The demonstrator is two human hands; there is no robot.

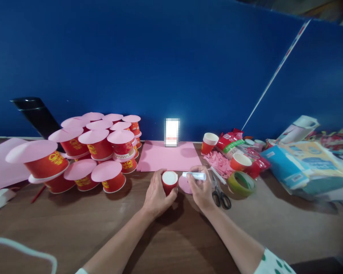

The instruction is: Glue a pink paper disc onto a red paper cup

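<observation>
My left hand (157, 194) is wrapped round a small red paper cup (170, 186), whose white round end faces up. Between the fingers of my right hand (202, 192) lies a white glue stick (199, 176), held level with its tip toward the cup. Under the glue stick a pink paper disc (184, 185) rests on the table, partly hidden by my right hand. Black-handled scissors (223, 199) lie just right of that hand.
Stacked red cups topped with pink discs (97, 142) fill the left. Pink sheets (168, 158) lie behind my hands. On the right are nested cups (210, 141), pink scraps (219, 163), a lone cup (240, 163), green tape (241, 184) and a blue package (305, 163).
</observation>
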